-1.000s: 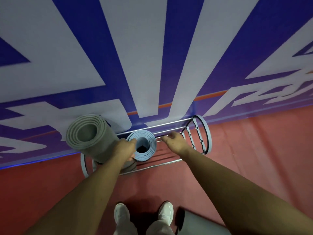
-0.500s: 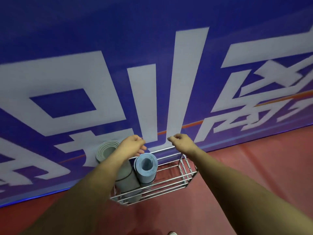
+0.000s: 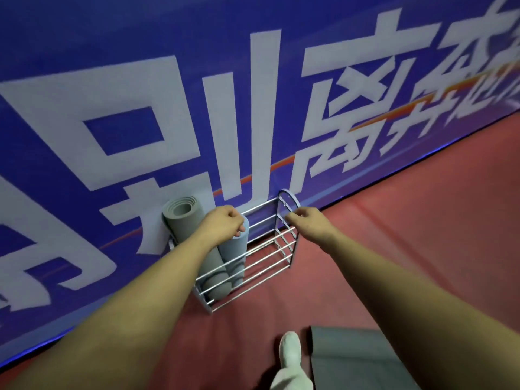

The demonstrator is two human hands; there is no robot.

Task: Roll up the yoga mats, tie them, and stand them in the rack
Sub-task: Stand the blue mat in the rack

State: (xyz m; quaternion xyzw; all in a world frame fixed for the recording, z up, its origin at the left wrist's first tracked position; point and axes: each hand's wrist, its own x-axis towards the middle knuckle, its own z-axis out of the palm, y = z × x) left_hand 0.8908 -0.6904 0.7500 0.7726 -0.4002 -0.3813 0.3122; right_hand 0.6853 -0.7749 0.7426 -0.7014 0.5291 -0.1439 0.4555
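The left hand (image 3: pixel 223 226) is curled into a loose fist right over the top end of the blue mat (image 3: pixel 235 250). Its fingertips sit at the roll's upper rim, but the hand covers the contact, so I cannot tell whether it grips the mat or only hovers against it. The right hand (image 3: pixel 302 220) is also closed, fingers folded toward the palm with nothing in them. It is just in front of the arched right end of the rack (image 3: pixel 270 249), and it seems to be clear of the wire.

The rack stands on the red floor (image 3: pixel 408 235), close against the blue banner (image 3: pixel 112 80) with its large white characters. Two rolled mats stand in its left end. The grey mat (image 3: pixel 183 220) is furthest left, with its long axis near upright but leaning so its top tips toward the banner, and its spiral end faces up. The blue mat is just to its right, touching it and leaning the same way, and its lower end is down behind the rack's front bars.

Nearer the person, another grey mat (image 3: pixel 354 358) lies flat on the floor, just beside a white shoe (image 3: pixel 289 349).
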